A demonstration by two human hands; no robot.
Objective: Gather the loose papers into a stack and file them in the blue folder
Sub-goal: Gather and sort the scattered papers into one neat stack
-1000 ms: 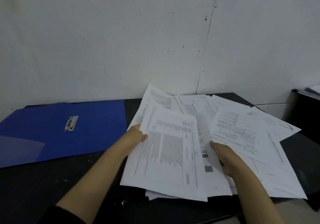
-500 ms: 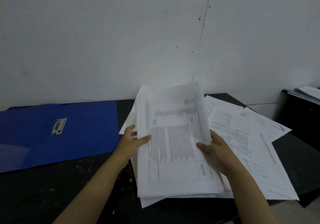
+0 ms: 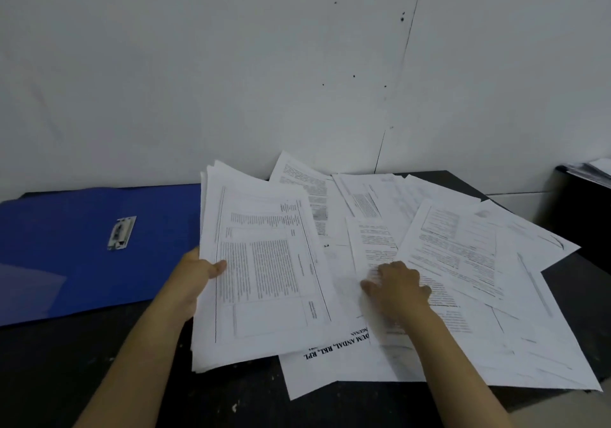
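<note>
While my left hand (image 3: 198, 275) grips the gathered stack (image 3: 264, 272), my right hand (image 3: 396, 287) lies flat, fingers spread, on the loose sheets (image 3: 463, 255); next, slide them under, then reach the blue folder (image 3: 82, 245).

A black table (image 3: 99, 361) is standing against a white wall (image 3: 198, 63), its dark top showing a few pale specks and scuffs near the front edge. The wall is running across the whole background, with a thin dark seam (image 3: 408, 40) slanting down it toward the table and several small dark spots scattered beside that seam. At the far right, a second black surface (image 3: 582, 202) is sitting apart from the table, carrying a small pile of sheets (image 3: 595, 171) at the picture's edge.
</note>
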